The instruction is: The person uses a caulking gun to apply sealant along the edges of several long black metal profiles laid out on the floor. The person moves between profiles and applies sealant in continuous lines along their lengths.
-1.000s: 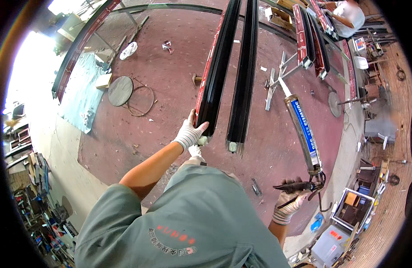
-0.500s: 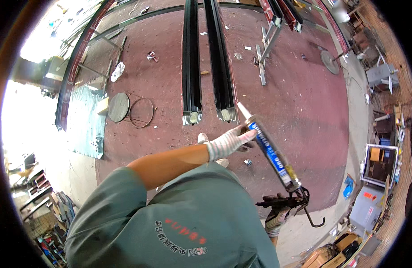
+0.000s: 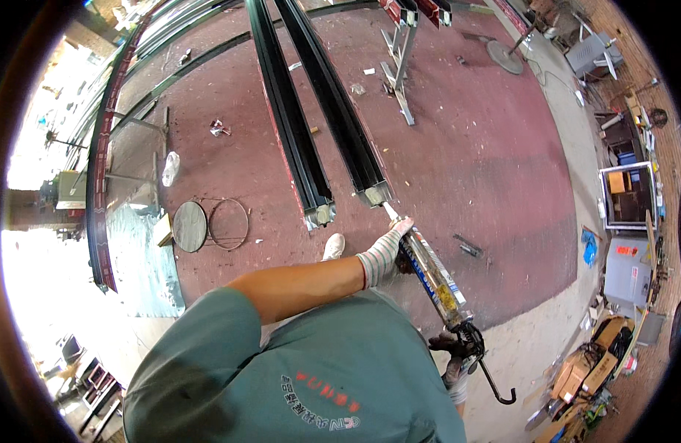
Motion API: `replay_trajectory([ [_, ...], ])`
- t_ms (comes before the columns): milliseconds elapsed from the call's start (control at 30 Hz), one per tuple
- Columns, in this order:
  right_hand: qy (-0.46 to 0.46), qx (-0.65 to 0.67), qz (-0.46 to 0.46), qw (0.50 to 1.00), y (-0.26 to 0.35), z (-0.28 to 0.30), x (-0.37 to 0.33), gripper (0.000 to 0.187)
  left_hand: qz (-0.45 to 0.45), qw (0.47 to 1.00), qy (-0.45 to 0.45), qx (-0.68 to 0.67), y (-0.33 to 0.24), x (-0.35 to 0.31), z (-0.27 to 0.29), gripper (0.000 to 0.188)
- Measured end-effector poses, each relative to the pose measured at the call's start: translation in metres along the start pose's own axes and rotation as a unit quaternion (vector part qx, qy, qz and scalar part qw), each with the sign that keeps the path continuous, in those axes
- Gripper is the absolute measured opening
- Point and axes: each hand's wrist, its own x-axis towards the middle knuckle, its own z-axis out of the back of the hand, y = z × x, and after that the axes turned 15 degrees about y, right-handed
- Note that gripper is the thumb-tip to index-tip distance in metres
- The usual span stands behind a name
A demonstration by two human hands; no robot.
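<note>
A caulking gun [image 3: 449, 297] loaded with a blue and white sealant tube slants across the space in front of me. My left hand [image 3: 384, 252], in a striped white glove, is closed around the tube close to its white nozzle. At the back end, my right hand [image 3: 452, 360] grips the handle; its dark-palmed glove partly hides the trigger. The nozzle tip appears at or very near the open end of the right black profile [image 3: 339, 122]; contact is hard to judge. Beside it runs the left black profile [image 3: 290, 133], its cut end facing me.
A metal stand [image 3: 401, 74] holds more profiles at the far side. On the reddish floor lie a round disc [image 3: 190, 227], a wire ring [image 3: 246, 221] and a small grey cylinder [image 3: 468, 245]. Boxes [image 3: 573, 373] and a grey cabinet [image 3: 627, 269] line the right.
The nozzle has come to the right profile's end, and the caulking gun has turned about its length. Both hands kept their hold. My view has shifted, so the profiles now lean left.
</note>
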Motion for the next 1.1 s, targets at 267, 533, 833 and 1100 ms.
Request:
replay_trajectory([
  [267, -0.197, -0.028, 0.003, 0.980, 0.034, -0.082, 0.013, 0.082, 0.059, 0.994, 0.068, 0.064, -0.033, 0.022, 0.036, 0.061],
  [533, -0.200, 0.006, -0.060, 0.978, 0.041, -0.121, 0.013, 0.041, 0.079, 0.989, 0.087, 0.091, -0.048, 0.030, 0.054, 0.045],
  [833, -0.282, -0.032, -0.051, 0.958, 0.060, -0.154, 0.019, 0.029, 0.094, 0.986, 0.105, 0.089, -0.050, 0.023, 0.056, 0.041],
  [1100, -0.254, -0.218, -0.037, 0.941, 0.057, -0.160, 0.014, 0.014, 0.097, 0.985, 0.091, 0.112, -0.055, 0.017, 0.055, 0.036],
])
